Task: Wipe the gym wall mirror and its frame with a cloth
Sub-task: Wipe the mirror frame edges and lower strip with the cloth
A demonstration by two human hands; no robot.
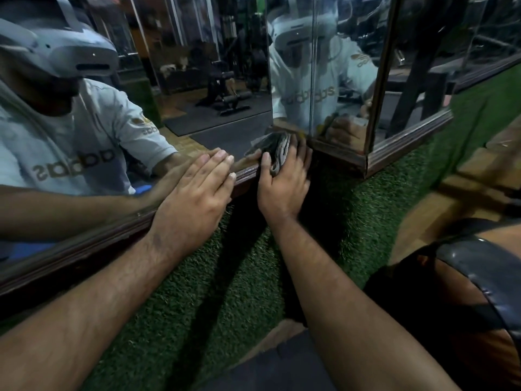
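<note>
The wall mirror (214,69) fills the upper left, with a dark brown wooden frame (93,244) along its bottom edge. My left hand (194,193) lies flat with fingers spread on the lower glass and frame, holding nothing. My right hand (284,179) presses a folded grey cloth (275,149) against the frame's bottom corner, where this mirror meets the adjoining mirror panels (346,69). The cloth is partly hidden under my fingers.
Green artificial turf (214,277) covers the wall below the frame. The angled mirror panels have their own brown frame (406,145) jutting out on the right. A black padded gym piece (485,277) sits at the lower right over wooden flooring (423,210).
</note>
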